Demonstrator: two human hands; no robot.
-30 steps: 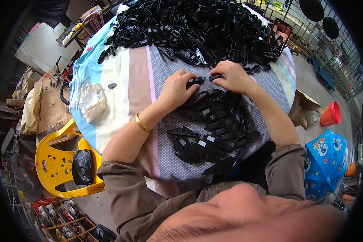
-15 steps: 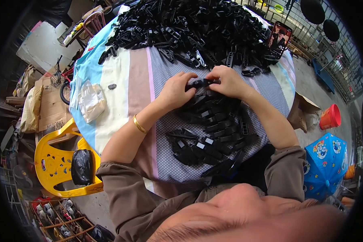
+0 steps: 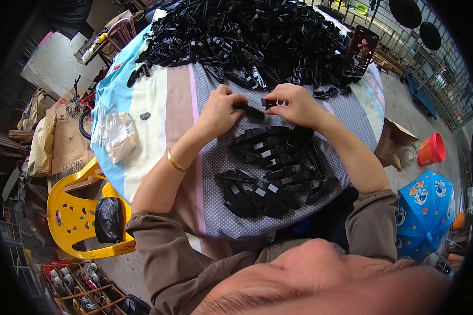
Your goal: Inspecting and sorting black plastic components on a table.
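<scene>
Above the patterned tablecloth (image 3: 181, 121), my left hand (image 3: 220, 111) pinches a long black plastic part (image 3: 254, 112) that points toward the right. Facing it, my right hand (image 3: 295, 106) grips a small black plastic piece (image 3: 268, 103) between thumb and fingers. A narrow gap parts the two pieces. Just below my hands lies a smaller group of black plastic parts (image 3: 291, 170), some in rows and some with pale grey faces. Beyond my hands a large heap of similar black parts (image 3: 236, 37) covers the far side of the table.
A phone (image 3: 362, 48) with a lit screen stands at the far right of the table. To the left lie a see-through plastic bag (image 3: 118, 135) and a small dark piece (image 3: 145, 115). Around the table are a yellow chair (image 3: 63, 210), a red bucket (image 3: 431, 149) and a blue umbrella (image 3: 425, 210).
My hands have drawn apart slightly; the black pieces that met between them now show a gap. The group of parts below is more exposed, with its front parts shifted.
</scene>
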